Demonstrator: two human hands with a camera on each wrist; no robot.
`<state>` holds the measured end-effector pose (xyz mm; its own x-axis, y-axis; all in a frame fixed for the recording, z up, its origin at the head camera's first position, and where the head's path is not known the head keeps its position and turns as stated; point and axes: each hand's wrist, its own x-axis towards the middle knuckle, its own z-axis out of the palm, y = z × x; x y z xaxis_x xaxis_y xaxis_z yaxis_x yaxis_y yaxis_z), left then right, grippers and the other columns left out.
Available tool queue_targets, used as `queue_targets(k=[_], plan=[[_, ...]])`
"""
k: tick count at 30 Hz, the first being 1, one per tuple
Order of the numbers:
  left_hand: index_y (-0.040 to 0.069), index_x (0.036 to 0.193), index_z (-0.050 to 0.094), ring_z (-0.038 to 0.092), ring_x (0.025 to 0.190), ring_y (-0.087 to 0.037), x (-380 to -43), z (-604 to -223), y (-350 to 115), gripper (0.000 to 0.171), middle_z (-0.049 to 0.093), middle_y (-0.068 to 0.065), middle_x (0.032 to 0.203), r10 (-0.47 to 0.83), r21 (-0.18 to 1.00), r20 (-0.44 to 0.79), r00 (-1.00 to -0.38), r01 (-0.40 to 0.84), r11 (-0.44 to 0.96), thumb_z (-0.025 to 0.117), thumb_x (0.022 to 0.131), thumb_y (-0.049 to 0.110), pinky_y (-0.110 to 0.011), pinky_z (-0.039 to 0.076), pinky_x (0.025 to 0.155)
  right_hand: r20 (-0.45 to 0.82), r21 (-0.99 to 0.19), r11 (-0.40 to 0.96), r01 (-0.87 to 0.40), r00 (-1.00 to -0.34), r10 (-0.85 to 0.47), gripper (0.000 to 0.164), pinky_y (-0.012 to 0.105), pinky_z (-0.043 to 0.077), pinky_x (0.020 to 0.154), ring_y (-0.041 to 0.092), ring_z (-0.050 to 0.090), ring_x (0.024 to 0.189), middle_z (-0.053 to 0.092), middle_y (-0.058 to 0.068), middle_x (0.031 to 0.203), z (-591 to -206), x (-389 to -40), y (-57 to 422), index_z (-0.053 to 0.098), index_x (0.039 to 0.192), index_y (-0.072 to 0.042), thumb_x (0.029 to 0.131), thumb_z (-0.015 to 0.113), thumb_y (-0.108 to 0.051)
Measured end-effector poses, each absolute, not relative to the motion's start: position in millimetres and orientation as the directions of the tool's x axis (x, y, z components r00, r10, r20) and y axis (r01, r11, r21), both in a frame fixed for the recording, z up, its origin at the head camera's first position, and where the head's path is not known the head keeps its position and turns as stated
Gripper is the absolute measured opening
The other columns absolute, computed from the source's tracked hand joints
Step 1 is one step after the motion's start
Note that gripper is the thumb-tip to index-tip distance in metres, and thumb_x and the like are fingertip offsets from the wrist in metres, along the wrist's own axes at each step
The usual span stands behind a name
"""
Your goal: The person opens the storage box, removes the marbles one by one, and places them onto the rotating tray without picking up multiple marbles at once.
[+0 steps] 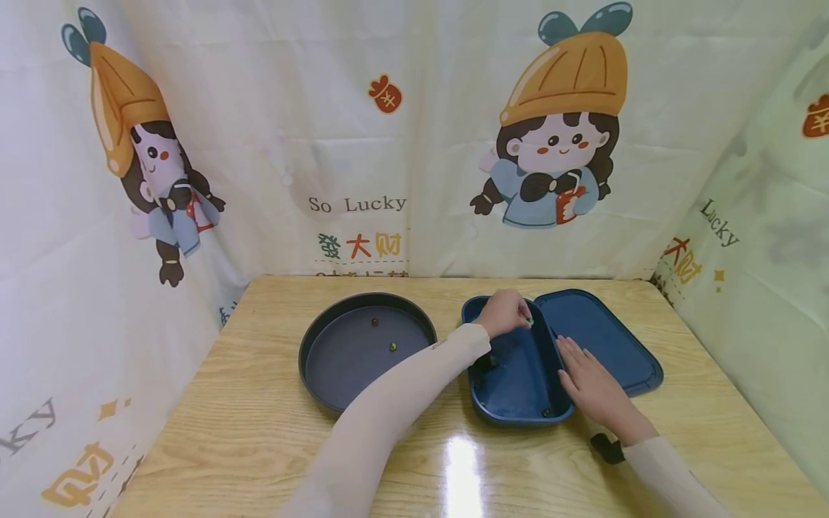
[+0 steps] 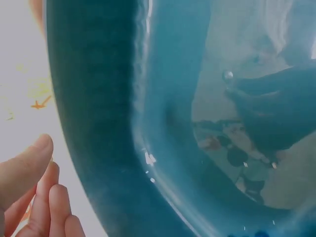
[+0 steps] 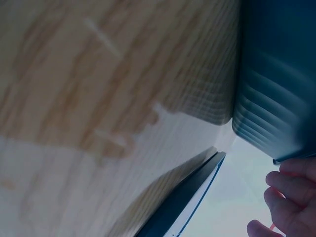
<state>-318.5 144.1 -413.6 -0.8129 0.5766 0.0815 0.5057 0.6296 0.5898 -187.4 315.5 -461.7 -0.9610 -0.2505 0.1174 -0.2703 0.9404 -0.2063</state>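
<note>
Over the far end of a blue rectangular box (image 1: 514, 388), my left hand (image 1: 504, 312) pinches a small green bead-like piece (image 1: 530, 321) between thumb and fingertips. The left wrist view shows the thumb (image 2: 30, 165) meeting the index finger, with the piece mostly hidden. My right hand (image 1: 594, 385) rests its nearly straight fingers against the box's right wall. In the right wrist view those fingers (image 3: 294, 185) touch the box's rim. Inside the box, a small dark piece (image 1: 546, 413) lies at the near right corner.
Left of the box stands a round dark pan (image 1: 312, 385) holding a small reddish piece (image 1: 375, 321) and a small green piece (image 1: 392, 347). A blue lid (image 1: 602, 334) lies right of the box on the wooden table (image 1: 239, 432). A printed curtain (image 1: 440, 165) hangs behind.
</note>
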Motion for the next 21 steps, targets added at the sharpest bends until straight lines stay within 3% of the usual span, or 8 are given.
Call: queue_targets(k=[12,21], plan=[[0.012,0.089,0.075,0.061,0.069,0.001,-300,-392,86,0.011,0.072,0.002,0.086,0.758,0.609,0.105,-0.644,0.644,0.463,0.073,0.08,0.019,-0.01,0.047,0.064,0.144,-0.206,0.937,-0.283,-0.956,-0.257,0.055,0.058,0.028,0.106,0.044,0.03,0.136,0.032,0.029,0.147,-464,-187,316,0.031,0.141,0.01,0.098,0.045,-0.021],[0.014,0.088,0.074,0.061,0.071,-0.001,-291,-382,24,0.009,0.072,0.003,0.085,0.759,0.645,0.083,-0.645,0.616,0.453,0.073,0.08,0.019,-0.016,0.049,0.066,0.135,-0.214,0.937,-0.277,-0.958,-0.253,0.056,0.058,0.025,0.107,0.044,0.029,0.136,0.031,0.029,0.147,-464,-187,316,0.03,0.141,0.011,0.097,0.045,-0.02]])
